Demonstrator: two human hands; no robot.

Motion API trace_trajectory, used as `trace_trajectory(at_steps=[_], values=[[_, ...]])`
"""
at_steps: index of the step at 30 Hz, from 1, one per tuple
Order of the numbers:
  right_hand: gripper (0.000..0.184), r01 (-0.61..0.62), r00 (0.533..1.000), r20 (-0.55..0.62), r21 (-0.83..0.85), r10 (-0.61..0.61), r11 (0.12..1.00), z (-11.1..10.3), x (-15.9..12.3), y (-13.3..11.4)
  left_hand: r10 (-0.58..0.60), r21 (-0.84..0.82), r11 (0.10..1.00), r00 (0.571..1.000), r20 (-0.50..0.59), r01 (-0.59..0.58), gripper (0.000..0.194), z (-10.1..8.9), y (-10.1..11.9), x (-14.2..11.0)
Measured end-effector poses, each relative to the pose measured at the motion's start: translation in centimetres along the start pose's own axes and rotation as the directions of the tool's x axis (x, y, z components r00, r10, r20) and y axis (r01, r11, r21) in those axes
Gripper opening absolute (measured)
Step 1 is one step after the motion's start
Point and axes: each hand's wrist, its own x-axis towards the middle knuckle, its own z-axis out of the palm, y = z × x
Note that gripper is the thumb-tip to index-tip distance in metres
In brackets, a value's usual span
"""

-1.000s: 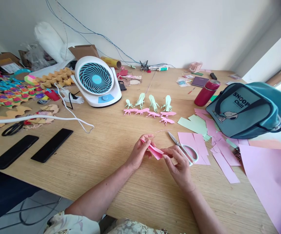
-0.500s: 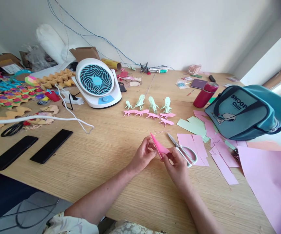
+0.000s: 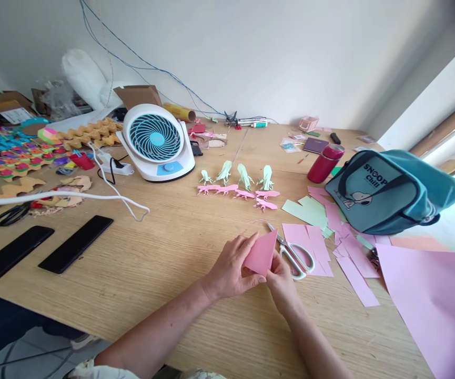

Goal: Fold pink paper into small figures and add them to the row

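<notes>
A folded piece of pink paper (image 3: 262,253) is held up between my two hands, its broad face turned towards me. My left hand (image 3: 233,267) grips its left side, thumb along the lower edge. Pinched at the lower right corner, the paper meets my right hand (image 3: 281,280), whose fingers are partly hidden behind it. White-handled scissors (image 3: 296,258) lie just beyond my right hand, beside pink paper sheets (image 3: 300,238). Further back stand several green folded-paper insects (image 3: 245,176), with a row of pink folded-paper insects (image 3: 245,194) in front of them.
At the back left stands a white fan (image 3: 156,139). A red flask (image 3: 325,163) and a teal bag (image 3: 385,192) are at the right, near green paper pieces (image 3: 308,211) and a large pink sheet (image 3: 428,295). Two black slabs (image 3: 76,245) lie at the left.
The pink paper has turned from nearly edge-on to showing a broad face. My left hand has closed over its left side, and both hands sit slightly lower in view.
</notes>
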Motion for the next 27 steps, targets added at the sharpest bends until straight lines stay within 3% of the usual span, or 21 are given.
trace_trajectory(at_steps=[4, 12, 18, 23, 27], values=[[0.036, 0.045, 0.998, -0.029, -0.068, -0.047, 0.997, -0.5, 0.4, -0.2, -0.006, 0.122, 0.993, 0.998, 0.065, -0.002, 0.097, -0.4, -0.2, 0.1], [0.054, 0.230, 0.967, -0.085, -0.112, -0.239, 0.967, -1.8, 1.0, -0.6, 0.039, 0.200, 0.978, 0.995, 0.095, -0.058, 0.068, -0.8, -0.5, 0.3], [0.034, 0.289, 0.944, -0.079, -0.267, -0.320, 0.919, -2.7, 1.0, -0.1, 0.064, 0.235, 0.968, 0.992, 0.113, -0.089, 0.057, -1.0, -1.0, 0.2], [0.030, 0.288, 0.910, -0.086, -0.571, -0.405, 0.769, -3.9, -0.3, 0.2, 0.096, 0.222, 0.965, 0.977, 0.192, -0.138, 0.055, -1.0, -1.6, 0.2], [0.020, 0.381, 0.877, 0.109, -0.750, -0.468, 0.541, -4.6, -2.0, -0.2, 0.151, 0.189, 0.961, 0.954, 0.260, -0.203, 0.054, -0.6, -2.0, 0.1]])
